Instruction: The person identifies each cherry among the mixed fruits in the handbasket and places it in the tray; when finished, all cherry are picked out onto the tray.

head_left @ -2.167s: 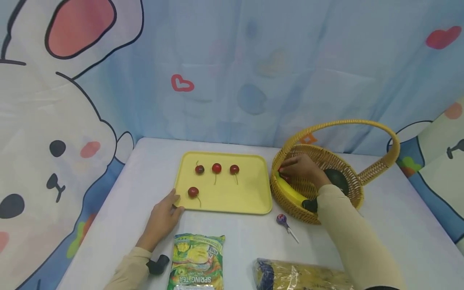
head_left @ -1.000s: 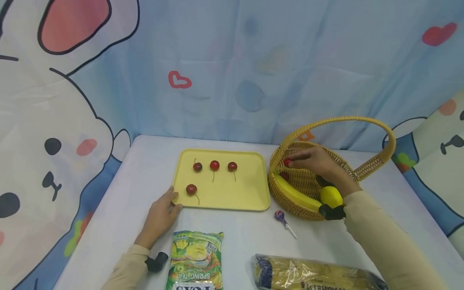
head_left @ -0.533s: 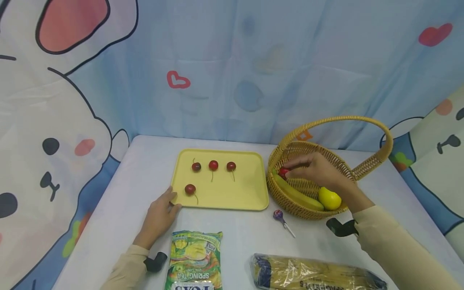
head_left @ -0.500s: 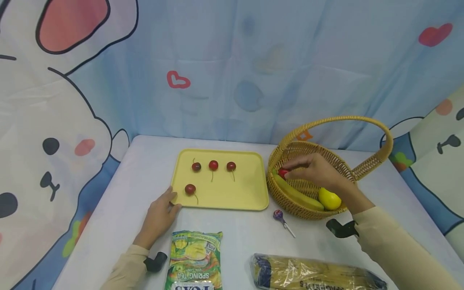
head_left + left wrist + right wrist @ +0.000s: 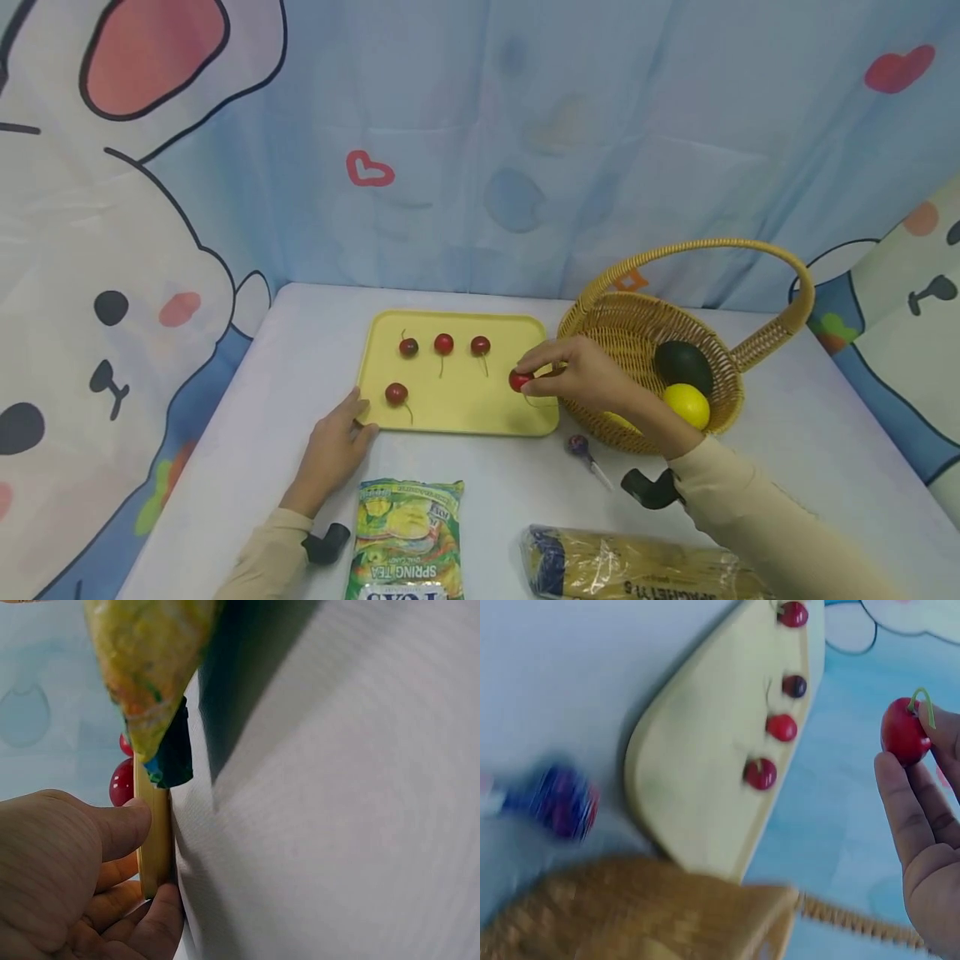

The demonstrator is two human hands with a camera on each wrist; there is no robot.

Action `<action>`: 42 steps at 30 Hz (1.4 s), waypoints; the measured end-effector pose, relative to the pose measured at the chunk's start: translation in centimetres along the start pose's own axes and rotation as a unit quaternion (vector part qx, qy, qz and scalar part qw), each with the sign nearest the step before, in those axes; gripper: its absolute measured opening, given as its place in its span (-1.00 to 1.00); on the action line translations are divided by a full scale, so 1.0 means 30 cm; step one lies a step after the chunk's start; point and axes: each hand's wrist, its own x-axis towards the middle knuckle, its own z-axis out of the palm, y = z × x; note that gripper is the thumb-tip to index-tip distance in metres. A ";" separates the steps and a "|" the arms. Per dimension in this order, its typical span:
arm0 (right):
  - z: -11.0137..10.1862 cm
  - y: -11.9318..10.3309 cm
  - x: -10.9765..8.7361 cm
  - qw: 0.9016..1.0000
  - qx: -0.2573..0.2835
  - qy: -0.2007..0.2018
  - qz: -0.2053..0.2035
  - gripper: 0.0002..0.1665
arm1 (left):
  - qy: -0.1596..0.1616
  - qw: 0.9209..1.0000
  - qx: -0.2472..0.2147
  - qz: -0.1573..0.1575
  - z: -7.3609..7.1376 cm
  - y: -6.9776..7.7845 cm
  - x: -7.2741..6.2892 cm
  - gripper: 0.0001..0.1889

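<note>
My right hand [image 5: 588, 377] pinches a red cherry [image 5: 520, 381] between thumb and fingertips, over the right part of the yellow tray [image 5: 450, 412]. The right wrist view shows that cherry's green stem [image 5: 924, 697] curling up by the thumb. My left hand [image 5: 330, 454] grips the tray's front left corner; in the left wrist view its thumb [image 5: 124, 829] lies on one side of the rim and fingers wrap the other. On the tray lie three cherries in a back row, around a middle cherry [image 5: 444, 344], and one more cherry [image 5: 397, 394] at front left.
A wicker basket [image 5: 622, 325] with a tall handle holds a dark green avocado-like fruit [image 5: 684, 367], a lemon [image 5: 686, 406] and a banana, mostly hidden. A lollipop [image 5: 579, 446], a candy bag [image 5: 408, 533] and a spaghetti pack [image 5: 630, 567] lie in front.
My right hand has picked a cherry out of the basket and carried it left over the tray. My left hand keeps its place at the tray corner.
</note>
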 end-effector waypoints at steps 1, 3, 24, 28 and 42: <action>0.017 -0.007 0.010 1.000 0.009 0.001 -0.004 -0.73 | 0.000 1.000 0.001 0.000 0.001 -0.001 0.000 -0.49; 0.051 -0.017 0.031 0.999 0.031 0.003 -0.007 -0.74 | 0.002 1.000 0.003 -0.001 0.002 -0.001 -0.001 -0.49; 0.334 0.058 0.212 0.994 0.068 0.030 0.077 -0.77 | 0.010 1.000 -0.005 0.009 0.011 -0.010 0.003 -0.50; 0.372 0.063 0.235 0.994 0.064 0.026 0.083 -0.78 | 0.010 1.000 -0.006 0.008 0.013 -0.011 0.004 -0.50; 0.424 0.081 0.274 0.994 0.025 0.034 0.098 -0.78 | 0.020 1.000 -0.011 0.017 0.007 -0.009 -0.002 -0.51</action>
